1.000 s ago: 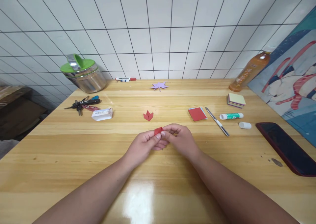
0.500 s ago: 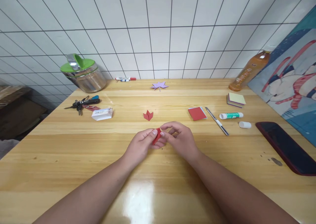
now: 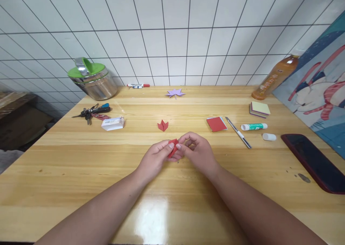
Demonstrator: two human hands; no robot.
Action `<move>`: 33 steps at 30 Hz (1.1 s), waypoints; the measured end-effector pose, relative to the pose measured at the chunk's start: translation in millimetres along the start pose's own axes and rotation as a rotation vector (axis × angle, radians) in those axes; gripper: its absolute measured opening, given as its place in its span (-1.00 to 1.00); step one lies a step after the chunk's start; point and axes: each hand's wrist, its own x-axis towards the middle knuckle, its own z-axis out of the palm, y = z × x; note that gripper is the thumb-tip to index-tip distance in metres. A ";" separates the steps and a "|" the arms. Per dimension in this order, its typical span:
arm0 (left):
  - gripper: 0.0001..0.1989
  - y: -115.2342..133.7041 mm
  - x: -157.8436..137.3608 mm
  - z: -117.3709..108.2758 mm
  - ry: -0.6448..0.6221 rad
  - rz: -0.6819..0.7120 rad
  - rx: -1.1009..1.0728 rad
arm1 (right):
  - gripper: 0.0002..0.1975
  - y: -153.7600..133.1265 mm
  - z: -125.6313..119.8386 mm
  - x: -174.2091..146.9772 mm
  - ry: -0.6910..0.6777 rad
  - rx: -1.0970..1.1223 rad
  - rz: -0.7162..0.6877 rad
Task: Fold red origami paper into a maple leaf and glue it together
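Between my two hands, just above the table, is a small folded piece of red paper (image 3: pixel 173 149). My left hand (image 3: pixel 155 158) grips it from the left, thumb on top and fingers underneath. My right hand (image 3: pixel 198 153) pinches its right edge with the thumb and a finger; the curled fingers hide part of that edge. Beyond the hands lies a folded red paper piece (image 3: pixel 162 125) with three points. Farther back sits a purple paper leaf (image 3: pixel 175 93). To the right is a small stack of red paper squares (image 3: pixel 216 124) with pale sheets beneath.
Right of the paper stack lie a utility knife (image 3: pixel 238 132), a glue stick (image 3: pixel 254 127), its cap (image 3: pixel 269 137), a sticky-note pad (image 3: pixel 259 109) and a phone (image 3: pixel 314 162). A bottle (image 3: pixel 275 78) stands behind. At left are a steel pot (image 3: pixel 98 85), keys (image 3: pixel 91 112), a small box (image 3: pixel 113 123) and markers (image 3: pixel 138 86).
The red paper's top has opened out slightly between my thumbs. Both hands keep their hold, and the whole view has shifted a little.
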 end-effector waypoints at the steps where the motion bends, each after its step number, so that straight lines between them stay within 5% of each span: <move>1: -0.70 0.3 -0.2 0.7 -0.003 0.009 0.012 | -0.90 -0.2 -0.2 0.1 -0.004 0.009 0.008; 12: -0.69 2.6 -2.0 2.8 0.030 0.178 0.387 | -0.87 -2.4 -0.5 -0.1 0.014 -0.013 0.059; 18: -0.65 0.8 -2.4 2.8 -0.018 0.102 0.178 | -0.84 0.7 0.6 -0.4 0.058 0.015 0.031; 28: -0.79 -0.3 -1.3 3.1 0.083 0.133 0.373 | -0.91 -0.7 -1.9 -0.5 0.030 -0.072 -0.121; 33: -0.76 -2.7 -0.3 1.7 0.024 0.083 0.306 | -0.87 0.0 -1.5 0.0 0.016 0.025 -0.005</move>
